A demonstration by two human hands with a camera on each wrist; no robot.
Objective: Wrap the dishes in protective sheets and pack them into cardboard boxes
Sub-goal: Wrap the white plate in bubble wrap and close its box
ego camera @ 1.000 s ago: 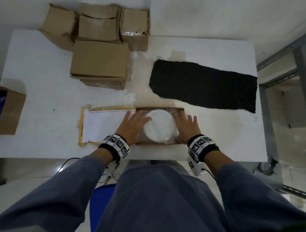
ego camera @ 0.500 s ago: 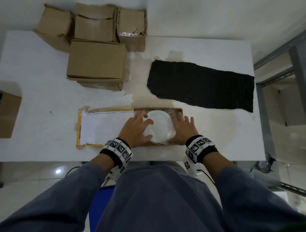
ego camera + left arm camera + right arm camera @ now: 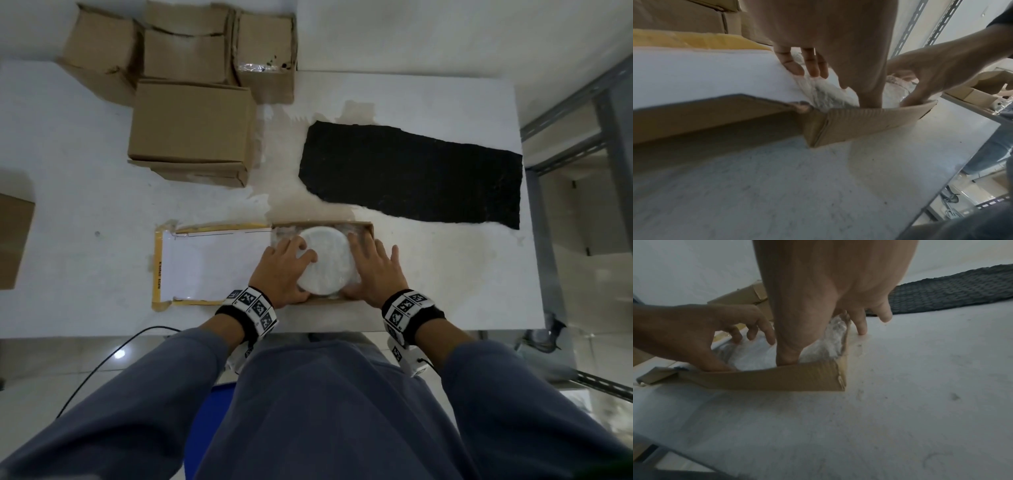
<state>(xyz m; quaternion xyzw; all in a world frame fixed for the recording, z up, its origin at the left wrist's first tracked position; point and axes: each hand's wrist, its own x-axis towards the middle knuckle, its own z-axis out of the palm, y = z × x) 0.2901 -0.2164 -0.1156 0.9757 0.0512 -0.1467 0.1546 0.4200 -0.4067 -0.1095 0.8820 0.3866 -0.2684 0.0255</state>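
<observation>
Wrapped dish [image 3: 325, 262] — round, white, lying flat under clear crinkled sheet [image 3: 833, 339] — sits inside a shallow open cardboard box [image 3: 368, 229] at the table's near edge. The box's white-lined lid [image 3: 212, 263] lies folded out flat to the left — yellow tape along its borders.

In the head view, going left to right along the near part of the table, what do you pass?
Box at the left edge → white flap → left hand → wrapped dish → right hand.
</observation>
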